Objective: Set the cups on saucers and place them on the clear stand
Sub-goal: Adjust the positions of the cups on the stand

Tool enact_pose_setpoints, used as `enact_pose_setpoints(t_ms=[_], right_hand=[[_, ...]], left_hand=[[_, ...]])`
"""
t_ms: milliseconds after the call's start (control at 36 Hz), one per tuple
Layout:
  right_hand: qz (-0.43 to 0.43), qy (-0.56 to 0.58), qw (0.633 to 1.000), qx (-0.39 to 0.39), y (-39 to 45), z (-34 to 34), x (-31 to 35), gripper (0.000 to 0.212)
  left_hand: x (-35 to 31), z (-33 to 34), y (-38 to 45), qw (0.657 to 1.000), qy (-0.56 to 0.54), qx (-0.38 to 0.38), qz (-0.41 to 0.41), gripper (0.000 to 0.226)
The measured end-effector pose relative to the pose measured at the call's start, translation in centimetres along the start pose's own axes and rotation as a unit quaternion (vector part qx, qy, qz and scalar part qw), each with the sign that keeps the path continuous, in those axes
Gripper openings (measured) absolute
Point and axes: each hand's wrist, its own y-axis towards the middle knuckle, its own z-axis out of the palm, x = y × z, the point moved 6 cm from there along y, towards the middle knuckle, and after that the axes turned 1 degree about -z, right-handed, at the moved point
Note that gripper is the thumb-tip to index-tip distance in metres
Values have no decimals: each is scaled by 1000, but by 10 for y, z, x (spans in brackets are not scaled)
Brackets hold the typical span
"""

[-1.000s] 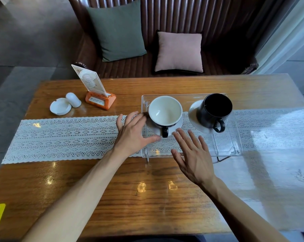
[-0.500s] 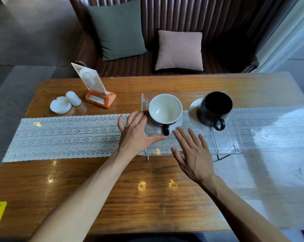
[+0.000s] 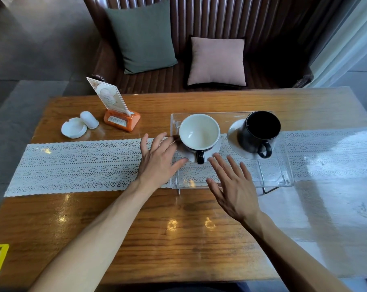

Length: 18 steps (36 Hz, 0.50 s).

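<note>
**Two cups seated, both hands free**

Head view: we see the white-lined cup [image 3: 199, 131] on its saucer [image 3: 215, 148] at the left end of the clear stand [image 3: 271, 178], the black cup [image 3: 260, 131] on its saucer [image 3: 234, 133] to the right. Our left hand [image 3: 157, 161] lies spread beside the first saucer's rim; whether it touches, we cannot tell. Our right hand [image 3: 231, 186] hovers flat, grasping nothing. We judge the ceramic stiff, glazed-slick, chippable, loose on its saucer: hold the saucer rim from both sides, or take the handle [image 3: 200, 158].
</note>
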Motion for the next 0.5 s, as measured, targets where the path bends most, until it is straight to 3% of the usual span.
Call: enact_pose_setpoints(t_ms=[361, 444, 500], right_hand=[[-10, 4, 1000, 2, 1, 1, 2, 61], [-33, 48, 997, -48, -6, -9, 2, 55], [-56, 74, 987, -127, -18, -22, -2, 43]], left_hand=[[1, 0, 0, 1000, -8, 10, -8, 51], [0, -3, -10, 998, -47, -13, -40, 53], [-4, -13, -23, 992, -87, -75, -60, 44]])
